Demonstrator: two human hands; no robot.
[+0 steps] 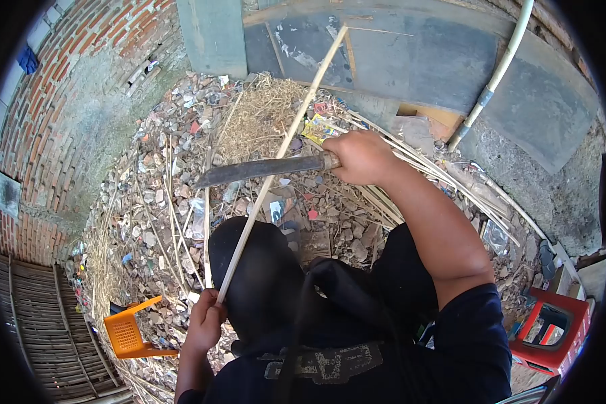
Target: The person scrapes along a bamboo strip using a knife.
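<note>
Over rubble (357,236), gripping in left hand (207,324) a stick (295,128) by one end, running toward one o'clock; grasping in right hand (360,156) a knife (246,173), crossing toward nine.

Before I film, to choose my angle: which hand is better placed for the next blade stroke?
Right hand, likely: it holds the knife across the strip; the left hand holds its near end.

Your right arm (438,222) reaches forward, bent at the elbow (475,269), with the right grip (358,156) curled tight beyond your knees (242,236). Your left grip (205,320) sits nearer you, closed, just outside your left thigh (262,293), forearm (192,367) pointing forward.
</note>
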